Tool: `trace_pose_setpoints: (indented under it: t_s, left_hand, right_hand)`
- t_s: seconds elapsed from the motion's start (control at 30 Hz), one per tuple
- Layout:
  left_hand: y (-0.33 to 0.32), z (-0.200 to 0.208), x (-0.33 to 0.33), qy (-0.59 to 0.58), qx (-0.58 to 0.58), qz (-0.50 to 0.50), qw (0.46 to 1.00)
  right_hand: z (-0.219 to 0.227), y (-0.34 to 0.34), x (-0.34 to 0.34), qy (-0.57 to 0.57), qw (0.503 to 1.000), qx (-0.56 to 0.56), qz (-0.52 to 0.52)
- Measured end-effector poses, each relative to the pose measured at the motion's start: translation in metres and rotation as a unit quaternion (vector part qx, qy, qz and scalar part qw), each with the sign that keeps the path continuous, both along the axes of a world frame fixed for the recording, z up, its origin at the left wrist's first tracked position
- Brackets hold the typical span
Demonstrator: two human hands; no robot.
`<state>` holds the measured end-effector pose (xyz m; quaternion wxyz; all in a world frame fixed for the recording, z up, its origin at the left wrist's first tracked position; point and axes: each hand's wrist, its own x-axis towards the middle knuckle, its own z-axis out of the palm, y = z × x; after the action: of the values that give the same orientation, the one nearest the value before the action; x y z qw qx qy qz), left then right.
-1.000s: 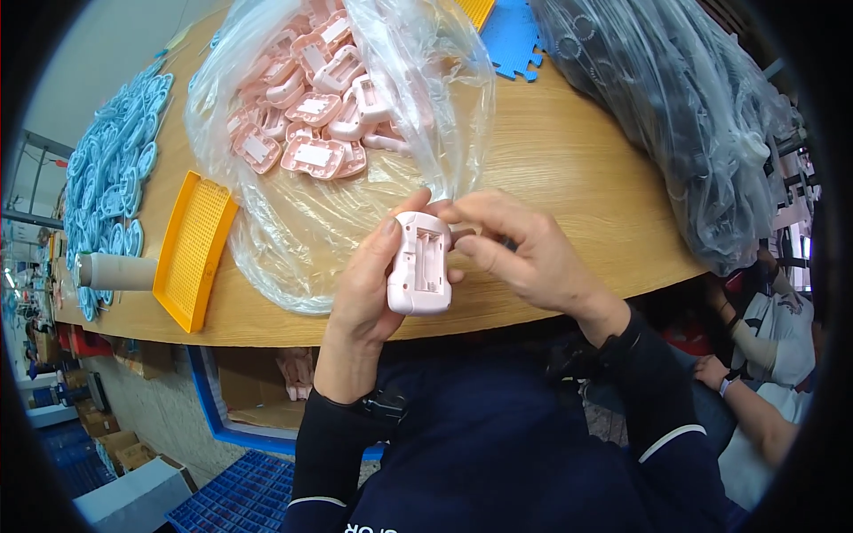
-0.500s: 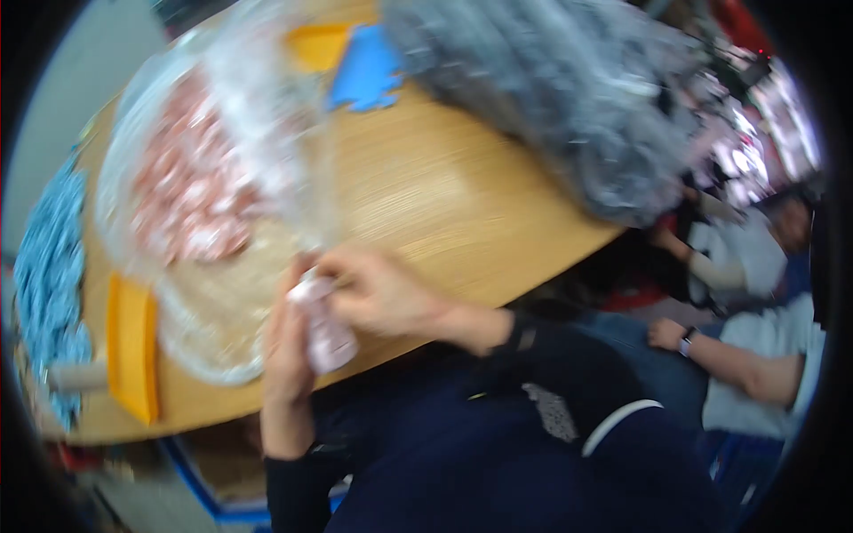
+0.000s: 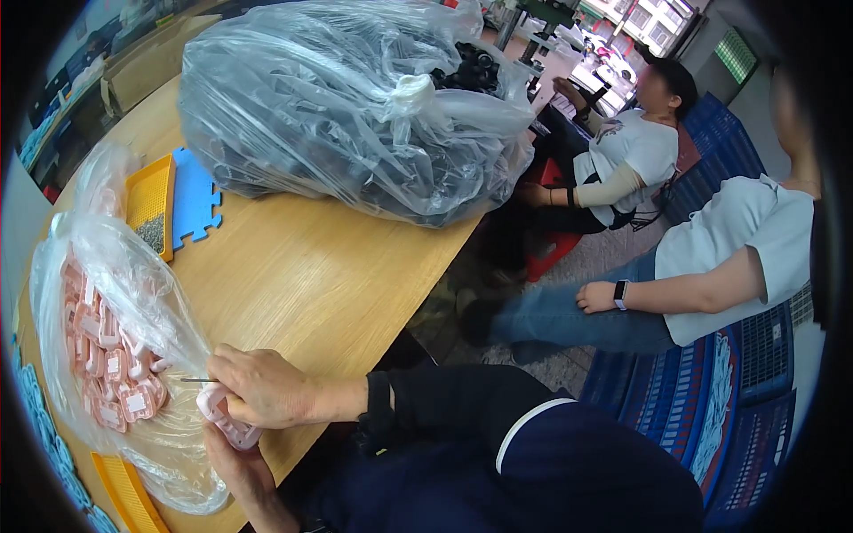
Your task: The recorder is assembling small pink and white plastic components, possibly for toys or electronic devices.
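Note:
A small pink plastic part [image 3: 223, 417] is held over the near edge of the wooden table [image 3: 320, 266]. My left hand [image 3: 238, 466] grips it from below. From above, my right hand [image 3: 258, 389] presses on it and pinches a thin metal pin [image 3: 197, 380] that points left. Just to the left lies a clear plastic bag [image 3: 115, 293] with several more pink parts [image 3: 111, 369] inside.
A big clear bag of dark parts [image 3: 355, 107] fills the far side of the table. An orange tray [image 3: 153, 204] and a blue foam tile [image 3: 193, 200] lie beside it, another orange tray [image 3: 129, 493] near me. Two seated people [image 3: 711, 258] and blue crates [image 3: 737, 400] are to the right.
The view has swung to the right, so the bag of pink parts now sits at the left and the seated people show. Both hands still hold the pink part.

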<state>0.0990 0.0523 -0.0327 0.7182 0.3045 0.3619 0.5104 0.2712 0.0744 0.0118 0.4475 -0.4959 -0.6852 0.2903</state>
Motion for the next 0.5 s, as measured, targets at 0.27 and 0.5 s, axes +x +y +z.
trace_pose_setpoints:
  t_s: [0.27,0.5]
  left_hand:
    - [-0.003,0.008,0.0,0.027,0.051,0.019,0.998]
    - [-0.01,0.021,0.018,0.017,-0.02,0.042,0.999]
  right_hand:
    - [-0.014,0.001,-0.012,0.054,0.998,0.012,-0.001]
    - [-0.011,-0.002,-0.007,0.044,0.998,0.051,-0.01]
